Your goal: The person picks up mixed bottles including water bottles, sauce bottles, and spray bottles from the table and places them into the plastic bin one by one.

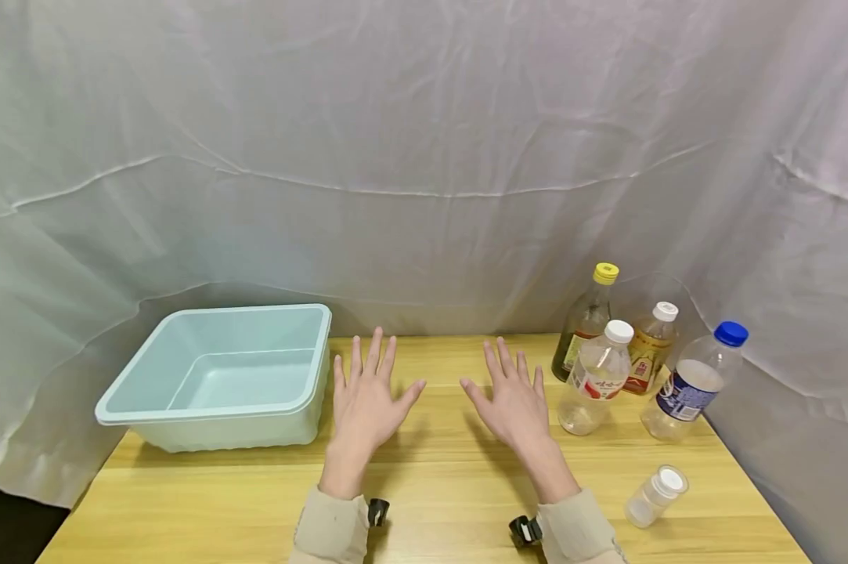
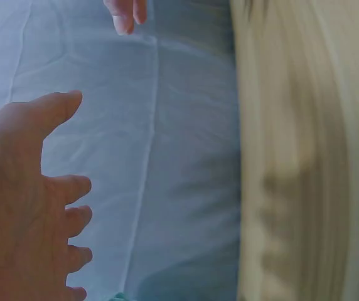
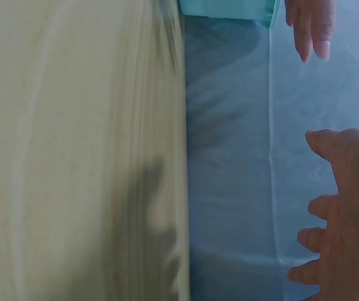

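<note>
Both hands hover over the wooden table (image 1: 438,470), palms down, fingers straight and spread, holding nothing. The left hand (image 1: 369,403) is just right of a light blue plastic basin (image 1: 219,423), which has nothing in it. The right hand (image 1: 514,403) is left of a group of bottles. Nearest to it stands a clear bottle with a white cap (image 1: 596,376), with a dark glass bottle with a yellow cap (image 1: 587,313) behind. In the left wrist view the left thumb and fingers (image 2: 73,188) point forward; the right wrist view shows the right hand (image 3: 349,207) likewise.
Farther right stand an amber-brown bottle with a white cap (image 1: 651,345) and a clear bottle with a blue cap (image 1: 691,384). A small clear jar (image 1: 654,495) is near the front right. Grey cloth (image 1: 424,235) hangs behind the table and along its sides.
</note>
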The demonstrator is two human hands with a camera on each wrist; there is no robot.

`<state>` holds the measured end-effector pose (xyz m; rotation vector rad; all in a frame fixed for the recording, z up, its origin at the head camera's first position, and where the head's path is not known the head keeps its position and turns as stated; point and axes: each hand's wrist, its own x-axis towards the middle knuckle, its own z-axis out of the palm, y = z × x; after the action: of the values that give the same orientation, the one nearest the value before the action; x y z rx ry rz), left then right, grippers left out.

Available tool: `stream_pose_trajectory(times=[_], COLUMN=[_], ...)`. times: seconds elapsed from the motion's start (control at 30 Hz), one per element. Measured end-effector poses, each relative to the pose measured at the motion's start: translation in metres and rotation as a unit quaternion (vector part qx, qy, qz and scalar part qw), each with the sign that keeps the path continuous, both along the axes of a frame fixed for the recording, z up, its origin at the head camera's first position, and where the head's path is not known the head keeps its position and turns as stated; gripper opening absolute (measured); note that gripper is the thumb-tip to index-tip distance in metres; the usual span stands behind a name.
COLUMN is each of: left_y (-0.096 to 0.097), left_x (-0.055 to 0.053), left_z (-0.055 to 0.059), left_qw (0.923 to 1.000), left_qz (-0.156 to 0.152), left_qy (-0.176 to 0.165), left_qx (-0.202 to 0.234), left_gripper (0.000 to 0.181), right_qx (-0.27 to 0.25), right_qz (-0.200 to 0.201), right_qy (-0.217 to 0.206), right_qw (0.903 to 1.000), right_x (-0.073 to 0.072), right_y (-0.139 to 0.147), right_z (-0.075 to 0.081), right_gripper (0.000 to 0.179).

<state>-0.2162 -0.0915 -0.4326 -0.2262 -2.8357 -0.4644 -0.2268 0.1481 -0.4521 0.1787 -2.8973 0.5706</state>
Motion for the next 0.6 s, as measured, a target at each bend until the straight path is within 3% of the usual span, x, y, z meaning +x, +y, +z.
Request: stream_pose_trajectory(times=[0.27,0.6], left_y=[0.001,-0.009], left_x=[0.007,0.018], left_z=[0.018,0.033], left_qw=[0.9999,0.9978], left_qz=[-0.001,0.009], left_qy=[0.017,0.066], left_qx=[0.000,0.007], left_gripper=[0.089,0.089], right_qx=[-0.014,-0.062], right_qz=[0.005,0.029], right_qy=[0.019,0.084], right_qw=[0.9997,0.9942], right_x=[0.004,0.015], right_y=[-0.005,-0.016], right_z=[0.010,0.025], right_gripper=[0.086,0.084])
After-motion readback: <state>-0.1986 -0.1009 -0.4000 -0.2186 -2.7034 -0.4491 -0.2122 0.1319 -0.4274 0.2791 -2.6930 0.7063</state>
